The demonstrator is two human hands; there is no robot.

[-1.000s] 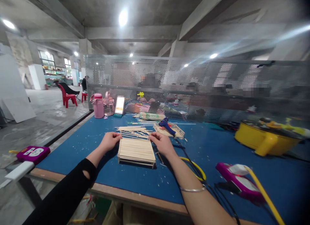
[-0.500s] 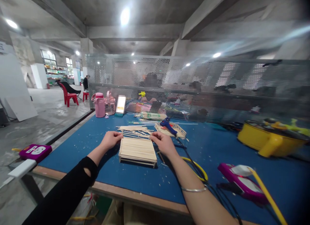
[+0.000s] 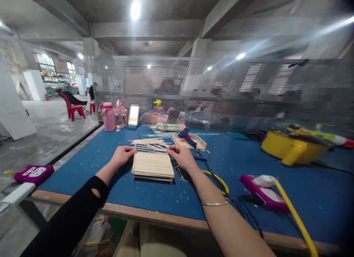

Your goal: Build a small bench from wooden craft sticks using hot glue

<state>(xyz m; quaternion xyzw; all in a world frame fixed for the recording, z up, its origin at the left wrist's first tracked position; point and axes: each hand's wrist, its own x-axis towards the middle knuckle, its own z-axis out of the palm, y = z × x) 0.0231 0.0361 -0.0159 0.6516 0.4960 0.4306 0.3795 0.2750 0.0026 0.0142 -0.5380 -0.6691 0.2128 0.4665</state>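
Note:
A flat structure of pale wooden sticks sits on the blue table near its front edge. At its back left corner my left hand pinches the frame, thumb and fingers together. My right hand grips the back right corner the same way. Loose sticks lie in a pile just behind the structure. Farther back, a blue glue gun rests on a second stick frame.
Pink bottles and a lit phone stand at the back left. A yellow pot and purple power strip are on the right; another purple strip is at the left edge. Perforated metal panels line the back.
The whole view has shifted a little, so things appear farther left and higher. Both hands keep their hold at the back corners of the stick structure.

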